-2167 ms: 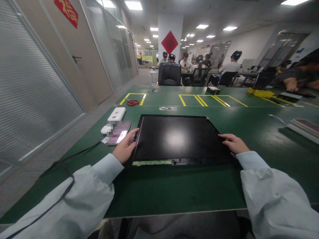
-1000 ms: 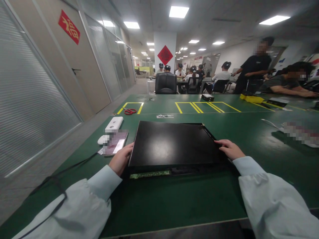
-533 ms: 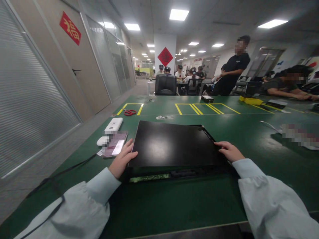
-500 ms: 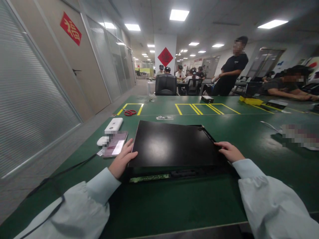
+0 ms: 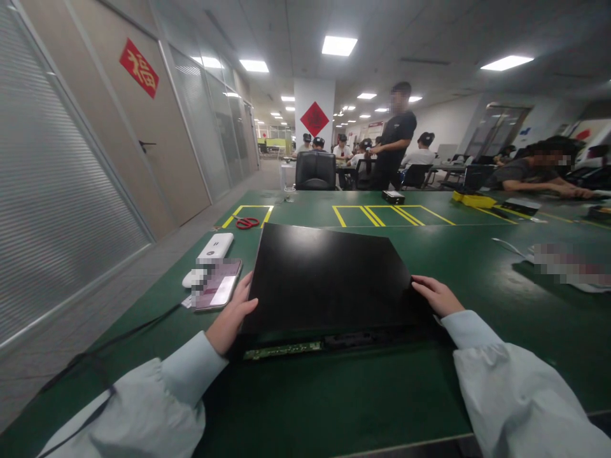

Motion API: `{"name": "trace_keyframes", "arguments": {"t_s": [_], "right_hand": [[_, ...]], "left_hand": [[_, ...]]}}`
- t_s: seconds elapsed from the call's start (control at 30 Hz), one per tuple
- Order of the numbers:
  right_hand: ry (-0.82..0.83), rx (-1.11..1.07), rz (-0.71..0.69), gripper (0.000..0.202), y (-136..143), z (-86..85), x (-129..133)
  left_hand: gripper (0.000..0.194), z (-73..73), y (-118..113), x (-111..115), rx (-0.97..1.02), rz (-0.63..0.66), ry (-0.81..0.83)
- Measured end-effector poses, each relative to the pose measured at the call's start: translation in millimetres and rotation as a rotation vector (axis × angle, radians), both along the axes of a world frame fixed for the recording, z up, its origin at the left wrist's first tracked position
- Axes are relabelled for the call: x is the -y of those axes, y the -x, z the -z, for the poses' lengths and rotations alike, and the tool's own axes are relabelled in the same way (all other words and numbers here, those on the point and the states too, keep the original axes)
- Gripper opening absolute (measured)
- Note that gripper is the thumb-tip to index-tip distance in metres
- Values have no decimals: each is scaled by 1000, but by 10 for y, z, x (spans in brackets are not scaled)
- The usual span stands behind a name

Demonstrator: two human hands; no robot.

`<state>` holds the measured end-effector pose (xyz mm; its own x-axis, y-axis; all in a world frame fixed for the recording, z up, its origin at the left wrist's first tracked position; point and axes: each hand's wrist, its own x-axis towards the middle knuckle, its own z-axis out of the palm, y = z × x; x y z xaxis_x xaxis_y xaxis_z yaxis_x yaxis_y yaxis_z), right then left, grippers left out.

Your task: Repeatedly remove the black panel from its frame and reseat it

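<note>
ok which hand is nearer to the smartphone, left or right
Left. The left hand is just beside the smartphone, at the left edge of the black display panel; the right hand is at the panel's right edge, farther off.

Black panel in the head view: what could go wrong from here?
1. The black panel appears tilted up at its left; if the left hand slips, that side could drop, perhaps onto the green circuit strip.
2. The right hand meets the right edge with its fingertips, so its hold might slip.
3. The phone lies close beside the left hand and could get bumped.
</note>
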<state>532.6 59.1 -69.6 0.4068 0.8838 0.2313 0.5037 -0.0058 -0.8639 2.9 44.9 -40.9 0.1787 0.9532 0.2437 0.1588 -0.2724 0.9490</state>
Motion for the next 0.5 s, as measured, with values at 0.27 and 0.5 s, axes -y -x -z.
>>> {"name": "trace_keyframes", "arguments": {"t_s": [0.27,0.5], "right_hand": [[-128,-299,-141,37,52,-161,65],[-141,-731,-216,41,210,-370,264]], "left_hand": [[66,-198,-188,86,514,-142,230],[51,-417,-305,176,740,-263,340]]}}
